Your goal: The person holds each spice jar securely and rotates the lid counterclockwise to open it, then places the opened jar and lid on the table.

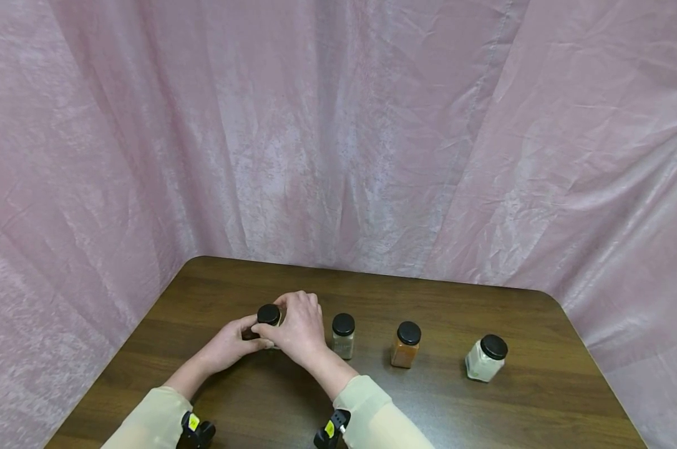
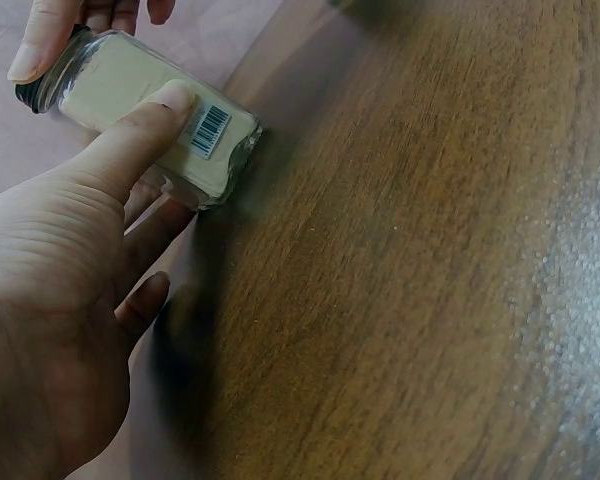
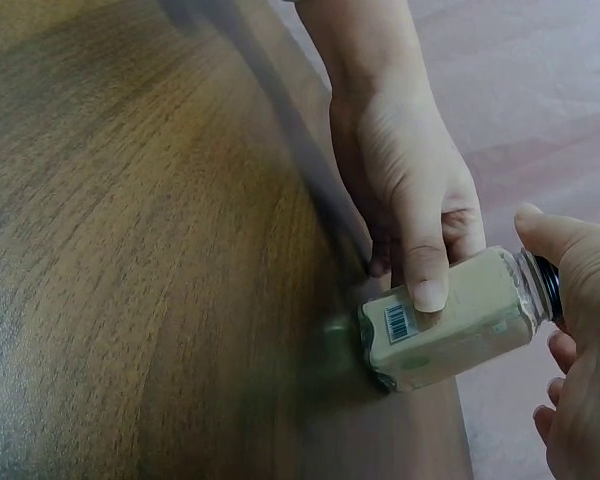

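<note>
A square glass spice jar (image 3: 475,312) of pale beige powder has a black lid (image 1: 268,313) and a small barcode label (image 2: 209,132). My left hand (image 1: 228,349) grips its body, the thumb lying flat along one side near the label. At the top, my right hand (image 1: 301,327) holds the lid between thumb and fingers. In the head view the jar stands upright on the left part of the table, its body mostly covered by both hands. Its base is right at the tabletop in the wrist views.
Right of my hands stand three more black-lidded jars: one with greyish-green contents (image 1: 343,337), one with orange-brown powder (image 1: 405,345) and one with white contents (image 1: 486,358). The brown wooden table (image 1: 428,411) has a pink curtain (image 1: 338,137) behind it.
</note>
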`<state>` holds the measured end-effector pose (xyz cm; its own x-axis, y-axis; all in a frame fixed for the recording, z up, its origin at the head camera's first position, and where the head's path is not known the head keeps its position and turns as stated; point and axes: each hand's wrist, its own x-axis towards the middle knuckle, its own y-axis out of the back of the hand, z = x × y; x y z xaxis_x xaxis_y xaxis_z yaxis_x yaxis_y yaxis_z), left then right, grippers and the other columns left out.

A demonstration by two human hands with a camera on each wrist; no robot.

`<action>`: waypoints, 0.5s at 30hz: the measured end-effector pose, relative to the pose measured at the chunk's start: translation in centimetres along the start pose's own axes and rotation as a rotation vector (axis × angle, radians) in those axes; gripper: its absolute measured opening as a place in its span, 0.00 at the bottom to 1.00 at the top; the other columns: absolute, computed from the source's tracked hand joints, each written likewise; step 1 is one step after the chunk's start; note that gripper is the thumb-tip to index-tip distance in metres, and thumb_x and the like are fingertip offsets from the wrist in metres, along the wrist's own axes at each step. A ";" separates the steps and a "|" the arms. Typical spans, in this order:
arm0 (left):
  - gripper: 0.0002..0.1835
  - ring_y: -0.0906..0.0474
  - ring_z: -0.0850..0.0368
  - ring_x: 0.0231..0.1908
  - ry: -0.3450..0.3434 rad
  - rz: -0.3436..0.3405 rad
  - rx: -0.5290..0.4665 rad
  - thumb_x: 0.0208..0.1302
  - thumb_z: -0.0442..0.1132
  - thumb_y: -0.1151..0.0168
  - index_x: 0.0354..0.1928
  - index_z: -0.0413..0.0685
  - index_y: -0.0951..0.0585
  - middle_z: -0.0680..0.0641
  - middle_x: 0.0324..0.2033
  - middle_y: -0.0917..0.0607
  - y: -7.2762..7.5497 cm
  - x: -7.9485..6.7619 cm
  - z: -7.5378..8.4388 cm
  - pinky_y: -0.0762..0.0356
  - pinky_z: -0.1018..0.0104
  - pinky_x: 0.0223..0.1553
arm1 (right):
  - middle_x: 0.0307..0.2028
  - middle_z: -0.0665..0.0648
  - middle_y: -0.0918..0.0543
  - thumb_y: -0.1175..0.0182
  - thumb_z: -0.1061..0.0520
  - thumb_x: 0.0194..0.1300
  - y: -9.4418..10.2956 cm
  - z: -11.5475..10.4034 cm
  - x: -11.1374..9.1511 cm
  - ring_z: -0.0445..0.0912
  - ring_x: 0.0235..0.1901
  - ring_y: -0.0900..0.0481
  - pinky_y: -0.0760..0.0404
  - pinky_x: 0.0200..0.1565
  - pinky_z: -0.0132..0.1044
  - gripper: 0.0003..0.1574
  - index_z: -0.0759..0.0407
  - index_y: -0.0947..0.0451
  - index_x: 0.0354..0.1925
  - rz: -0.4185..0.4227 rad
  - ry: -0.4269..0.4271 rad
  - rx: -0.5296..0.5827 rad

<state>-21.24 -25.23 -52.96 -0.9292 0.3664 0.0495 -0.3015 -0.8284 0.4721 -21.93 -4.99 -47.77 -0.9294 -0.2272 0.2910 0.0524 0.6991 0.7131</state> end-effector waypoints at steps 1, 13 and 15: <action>0.28 0.22 0.56 0.56 0.001 0.001 0.001 0.65 0.48 0.28 0.66 0.56 0.21 0.51 0.58 0.17 0.0 0.0 0.0 0.25 0.63 0.55 | 0.39 0.44 0.22 0.22 0.30 0.47 0.0 0.0 0.0 0.48 0.48 0.29 0.30 0.52 0.44 0.31 0.45 0.18 0.41 0.004 -0.001 -0.001; 0.27 0.22 0.55 0.56 0.024 -0.005 0.019 0.66 0.49 0.29 0.66 0.57 0.21 0.51 0.58 0.17 0.1 0.0 -0.2 0.25 0.58 0.56 | 0.41 0.43 0.22 0.23 0.34 0.51 0.1 -0.3 -0.2 0.46 0.49 0.30 0.32 0.54 0.42 0.27 0.46 0.17 0.43 -0.008 -0.001 0.038; 0.28 0.22 0.55 0.56 0.032 -0.002 0.018 0.66 0.49 0.29 0.67 0.57 0.22 0.51 0.58 0.17 0.1 0.0 -0.2 0.25 0.60 0.56 | 0.42 0.43 0.22 0.23 0.35 0.52 0.2 -0.3 -0.3 0.45 0.50 0.30 0.32 0.54 0.42 0.27 0.46 0.16 0.44 -0.007 0.007 0.038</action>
<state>-21.33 -25.41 -53.11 -0.9349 0.3542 0.0209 -0.2997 -0.8198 0.4879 -21.55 -5.03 -47.49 -0.9272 -0.2365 0.2904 0.0320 0.7227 0.6904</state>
